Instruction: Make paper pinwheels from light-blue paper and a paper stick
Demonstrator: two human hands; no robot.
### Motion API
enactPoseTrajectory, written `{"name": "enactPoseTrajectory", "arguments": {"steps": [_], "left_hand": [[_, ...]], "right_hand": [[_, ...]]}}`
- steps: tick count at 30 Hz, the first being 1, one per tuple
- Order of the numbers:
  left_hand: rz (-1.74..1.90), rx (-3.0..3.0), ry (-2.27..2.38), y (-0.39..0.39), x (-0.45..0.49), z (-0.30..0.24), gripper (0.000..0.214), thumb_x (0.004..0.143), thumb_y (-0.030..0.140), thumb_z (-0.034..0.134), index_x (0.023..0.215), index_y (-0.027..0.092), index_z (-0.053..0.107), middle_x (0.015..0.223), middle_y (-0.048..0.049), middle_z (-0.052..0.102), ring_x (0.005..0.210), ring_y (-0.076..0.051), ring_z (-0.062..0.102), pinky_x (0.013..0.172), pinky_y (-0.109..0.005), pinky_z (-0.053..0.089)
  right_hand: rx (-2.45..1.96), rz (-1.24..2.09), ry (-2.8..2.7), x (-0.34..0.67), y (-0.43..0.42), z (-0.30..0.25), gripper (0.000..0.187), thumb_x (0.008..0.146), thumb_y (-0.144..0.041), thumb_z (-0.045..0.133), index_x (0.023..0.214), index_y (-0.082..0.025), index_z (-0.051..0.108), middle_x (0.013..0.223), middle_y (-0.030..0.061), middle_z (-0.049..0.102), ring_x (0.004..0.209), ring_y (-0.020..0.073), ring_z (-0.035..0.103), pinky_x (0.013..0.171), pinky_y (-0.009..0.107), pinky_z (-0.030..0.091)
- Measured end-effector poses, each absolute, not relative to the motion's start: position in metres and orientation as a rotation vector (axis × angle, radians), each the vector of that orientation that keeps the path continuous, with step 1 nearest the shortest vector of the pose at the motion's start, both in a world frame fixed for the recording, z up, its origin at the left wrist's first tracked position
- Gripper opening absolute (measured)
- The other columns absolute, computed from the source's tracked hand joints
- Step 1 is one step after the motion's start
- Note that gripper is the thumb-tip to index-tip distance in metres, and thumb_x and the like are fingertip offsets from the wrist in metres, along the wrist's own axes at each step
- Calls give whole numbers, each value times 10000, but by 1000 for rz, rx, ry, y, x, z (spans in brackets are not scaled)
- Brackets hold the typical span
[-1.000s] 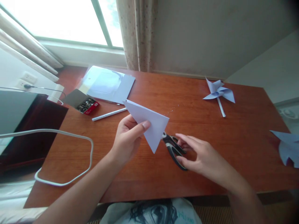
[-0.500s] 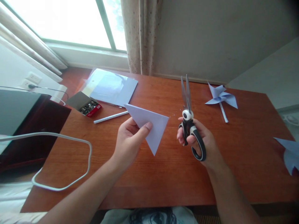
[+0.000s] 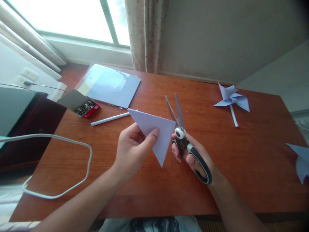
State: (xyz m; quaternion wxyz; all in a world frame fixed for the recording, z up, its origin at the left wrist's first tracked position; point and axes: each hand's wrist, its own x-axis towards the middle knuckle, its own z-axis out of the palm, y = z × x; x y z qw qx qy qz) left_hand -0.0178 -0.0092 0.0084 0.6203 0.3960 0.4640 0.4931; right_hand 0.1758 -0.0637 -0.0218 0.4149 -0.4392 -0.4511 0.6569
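Observation:
My left hand (image 3: 134, 149) pinches a light blue paper folded into a triangle (image 3: 156, 132) and holds it above the wooden table (image 3: 241, 154). My right hand (image 3: 195, 154) grips black-and-white scissors (image 3: 184, 138) by the handles. Their blades stand slightly apart and point up and away, right beside the triangle's right corner.
A finished blue paper pinwheel (image 3: 231, 98) lies at the far right. Another blue paper piece (image 3: 299, 158) shows at the right edge. A sheet pack (image 3: 111, 85), an open box of pins (image 3: 83, 104) and a white stick (image 3: 109, 118) lie far left. A white cable (image 3: 60, 161) loops over the left edge.
My right hand picked the scissors up off the table, raised them with blades upward, then brought them left to the paper triangle. The left hand kept the paper almost still.

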Motion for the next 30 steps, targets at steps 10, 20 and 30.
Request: {"name": "enactPoseTrajectory", "arguments": {"steps": [10,20,30], "left_hand": [[1096,876,1056,-10,-17,9,142,775,294,812,825,175,752,774,-32,757,678,-163,660,612,-235,535],[1091,841,1032,-10,-17,8,120,791,276,807,856,186,759,810,-26,762,719,-153,666,645,-221,538],[1041,788,1016,-6,-17,9,166,783,308,811,872,174,766,888,-52,782,749,-179,697,650,-237,551]], "right_hand": [[-1112,1627,-1131,175,-65,-13,567,828,-612,720,1262,-280,570,868,30,550,720,168,466,600,292,406],[-1115,1633,-1128,176,-65,-12,563,837,-601,720,1287,-297,572,877,29,546,740,168,467,620,293,417],[-1168,1605,-1137,173,-64,-9,598,820,-645,709,1273,-281,571,861,24,553,726,170,482,630,302,432]]}}
